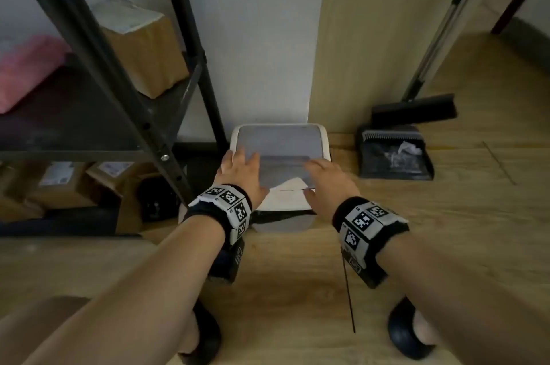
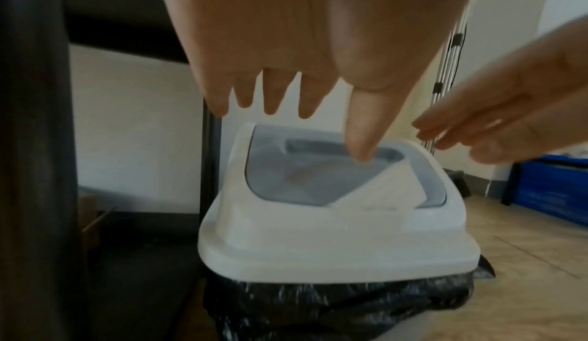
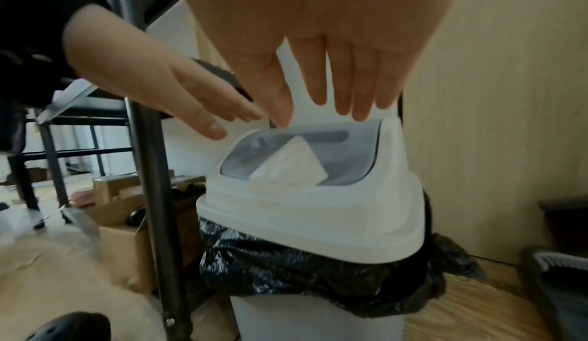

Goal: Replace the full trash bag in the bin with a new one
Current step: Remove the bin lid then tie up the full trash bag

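Both hands out over the bin, fingers straight and spread, gripping nothing. Left hand point(image 1: 241, 174) sits at the left edge of the white lid point(image 2: 318, 241); the wrist views show the fingers just above it — contact can't be confirmed. Right hand point(image 1: 327, 183) hovers at the lid's right side. White paper point(image 3: 292, 168) pokes out of the grey swing flap point(image 1: 279, 144). Black trash bag point(image 3: 286, 266) is still in the bin point(image 3: 311, 321), its edge folded over the rim under the lid. Bin stands on the wood floor against the wall, between the black metal shelf point(image 1: 98, 67) and the dustpan point(image 1: 395, 156) — broom point(image 1: 413, 110) behind that.
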`<control>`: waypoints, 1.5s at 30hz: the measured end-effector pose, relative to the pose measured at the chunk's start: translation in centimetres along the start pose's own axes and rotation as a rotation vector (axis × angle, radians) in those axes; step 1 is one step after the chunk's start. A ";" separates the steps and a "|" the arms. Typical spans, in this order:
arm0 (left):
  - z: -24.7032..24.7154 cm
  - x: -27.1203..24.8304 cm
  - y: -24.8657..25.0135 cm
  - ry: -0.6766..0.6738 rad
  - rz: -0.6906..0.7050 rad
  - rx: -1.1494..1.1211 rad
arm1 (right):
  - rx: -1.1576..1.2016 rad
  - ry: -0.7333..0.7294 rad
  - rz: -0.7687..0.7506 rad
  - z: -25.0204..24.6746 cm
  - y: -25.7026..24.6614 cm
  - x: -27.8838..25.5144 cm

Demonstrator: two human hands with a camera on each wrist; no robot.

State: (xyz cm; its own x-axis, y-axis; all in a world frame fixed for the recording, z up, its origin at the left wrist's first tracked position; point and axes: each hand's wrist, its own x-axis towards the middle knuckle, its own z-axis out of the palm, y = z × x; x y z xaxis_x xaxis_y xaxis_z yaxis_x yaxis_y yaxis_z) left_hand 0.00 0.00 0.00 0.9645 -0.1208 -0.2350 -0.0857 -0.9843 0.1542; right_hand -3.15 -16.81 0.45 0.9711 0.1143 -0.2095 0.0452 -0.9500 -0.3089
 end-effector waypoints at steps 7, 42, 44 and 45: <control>2.6 1.8 -0.4 0.008 -0.052 -0.028 | -0.066 0.115 -0.150 3.2 -0.2 2.5; 3.7 1.5 -0.9 0.043 -0.114 -0.203 | -0.149 0.050 -0.029 5.4 -0.7 4.1; 3.7 1.5 -0.9 0.047 -0.115 -0.204 | -0.132 0.036 -0.032 5.3 -0.7 4.1; 3.7 1.5 -0.9 0.049 -0.114 -0.204 | -0.133 0.009 -0.025 5.3 -0.7 4.1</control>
State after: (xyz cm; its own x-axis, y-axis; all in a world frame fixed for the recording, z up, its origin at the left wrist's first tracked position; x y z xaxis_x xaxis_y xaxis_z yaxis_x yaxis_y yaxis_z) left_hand 0.56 0.25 -4.06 0.9763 0.0013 -0.2165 0.0724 -0.9443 0.3210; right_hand -0.41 -14.13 -5.15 0.9713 0.1363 -0.1949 0.0994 -0.9771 -0.1879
